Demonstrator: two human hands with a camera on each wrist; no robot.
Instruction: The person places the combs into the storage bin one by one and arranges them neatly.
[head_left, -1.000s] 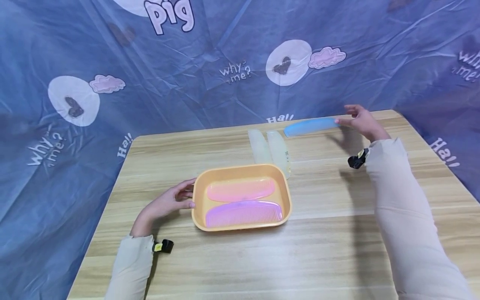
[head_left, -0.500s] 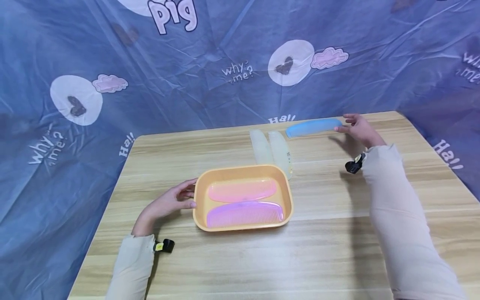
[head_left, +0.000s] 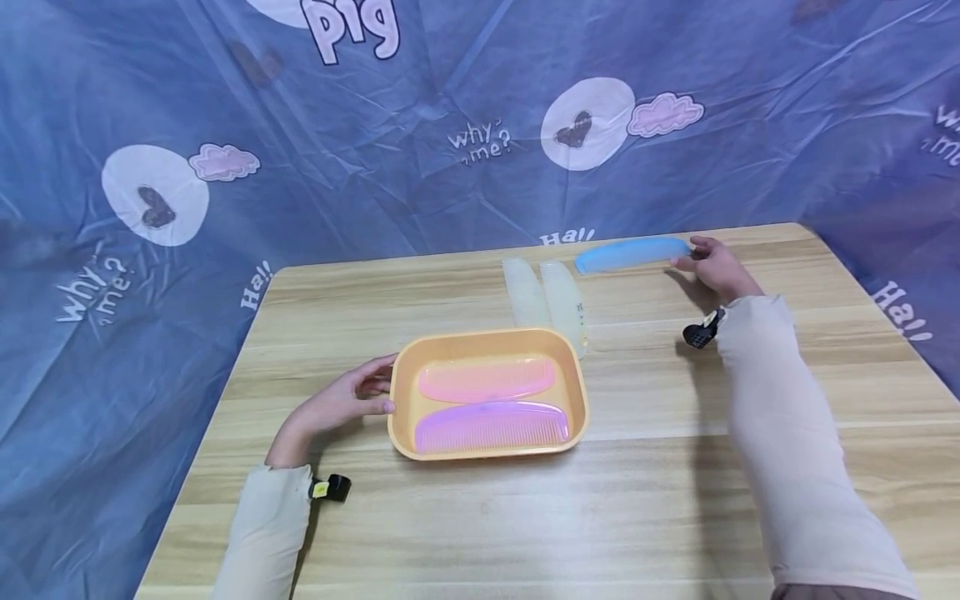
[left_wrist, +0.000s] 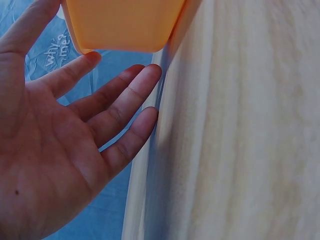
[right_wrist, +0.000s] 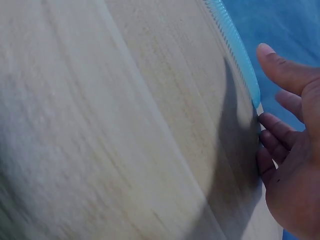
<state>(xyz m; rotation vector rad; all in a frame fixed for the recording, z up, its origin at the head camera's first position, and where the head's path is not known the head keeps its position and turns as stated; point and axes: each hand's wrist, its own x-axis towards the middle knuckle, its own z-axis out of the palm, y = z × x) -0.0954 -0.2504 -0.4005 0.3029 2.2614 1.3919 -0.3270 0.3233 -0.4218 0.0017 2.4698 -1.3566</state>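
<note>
An orange-yellow plastic tray (head_left: 488, 454) stands mid-table, holding a pink comb (head_left: 486, 381) and, nearer me, a purple comb (head_left: 492, 427). At its left end is my left hand (head_left: 341, 406). In the left wrist view the left hand's fingers (left_wrist: 121, 102) are spread and fairly straight, thumb and forefinger right at the tray's rim. My right hand (head_left: 717, 268) is at the right end of a blue comb (head_left: 633, 253) near the far table edge. In the right wrist view the right thumb (right_wrist: 280, 65) stands apart from the comb's end, the fingers loosely bent.
Two pale, whitish combs (head_left: 527, 292) lie side by side behind the tray, which hides part of them. The wooden table (head_left: 637, 500) ends at a blue printed cloth (head_left: 420, 125) hanging behind. Black wrist cameras (head_left: 702, 330) sit at both cuffs.
My right hand has come down and slightly nearer, its fingers drawing closer around the blue comb's end. The left hand stays at the tray. The view has shifted slightly.
</note>
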